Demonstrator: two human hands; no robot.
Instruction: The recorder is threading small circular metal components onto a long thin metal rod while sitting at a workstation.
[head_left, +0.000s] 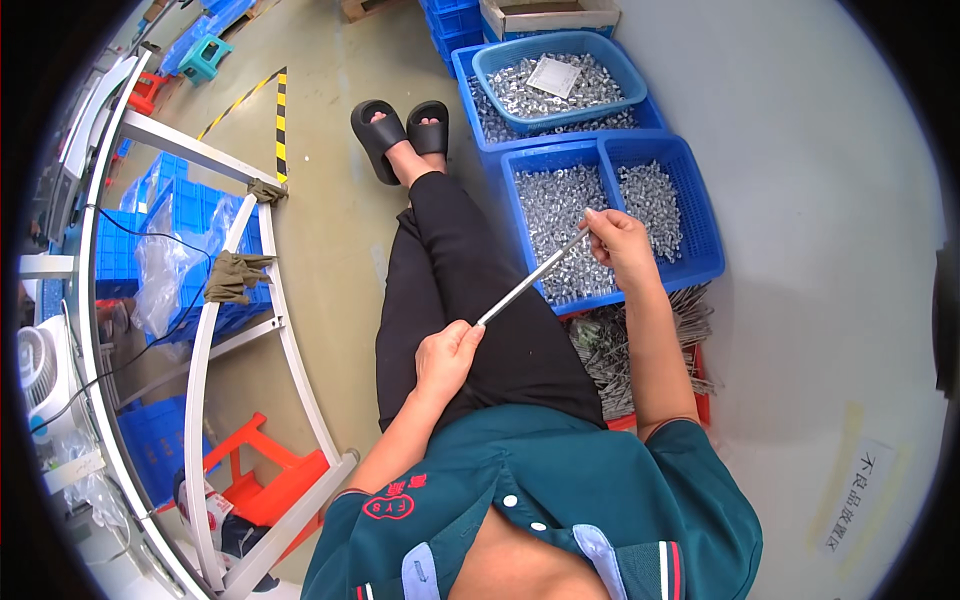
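Note:
A thin, straight metal rod (533, 277) slants across my lap, rising to the right. Its lower end is closed in my left hand (446, 360), thumb along the rod, above my thigh. At the upper end, my right hand (620, 245) pinches the rod between thumb and fingertips; whether a small part sits in that pinch is hidden. Below my right hand stands a divided blue bin (712, 225). Its left compartment holds many small silvery metal pieces (560, 195), and similar pieces (650, 200) fill part of the right compartment.
Farther off, a light-blue basket (640, 85) of metal parts, with a paper slip on top, rests in another blue bin (465, 75). Beside my right forearm lie many thin metal rods (690, 325). On my left are a white frame (290, 350) and a red stool (285, 490).

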